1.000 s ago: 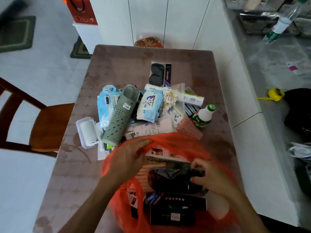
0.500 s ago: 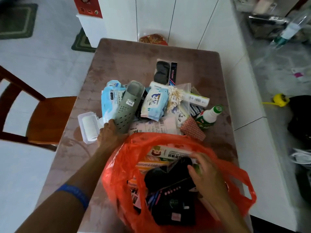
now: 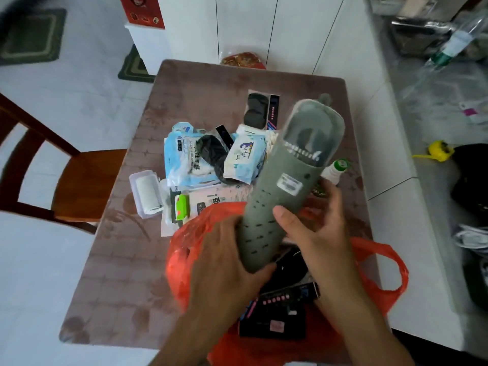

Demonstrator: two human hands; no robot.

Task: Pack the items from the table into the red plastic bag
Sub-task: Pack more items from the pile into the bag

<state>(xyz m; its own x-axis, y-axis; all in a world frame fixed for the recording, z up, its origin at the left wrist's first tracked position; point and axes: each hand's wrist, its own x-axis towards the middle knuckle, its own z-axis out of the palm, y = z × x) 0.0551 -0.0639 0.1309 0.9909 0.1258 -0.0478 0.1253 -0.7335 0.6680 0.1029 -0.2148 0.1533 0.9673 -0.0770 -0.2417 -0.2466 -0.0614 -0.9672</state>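
Both hands, left hand (image 3: 224, 257) and right hand (image 3: 317, 228), grasp grey slipper (image 3: 287, 180) over red plastic bag (image 3: 377, 281); long slipper may snag on the rim or tear the thin plastic.

Bag (image 3: 380, 281) at near edge of table (image 3: 118, 273), packets inside. Both hands over bag mouth: left hand (image 3: 224, 262) under slipper (image 3: 287, 186) toe, right hand (image 3: 314, 225) on its right side; heel raised toward far edge. Behind bag, heap: wipes (image 3: 245, 159) centre, masks (image 3: 182, 157) left, box (image 3: 145, 191) farther left, bottle (image 3: 336, 169) right. Chair (image 3: 79, 180) left of table.
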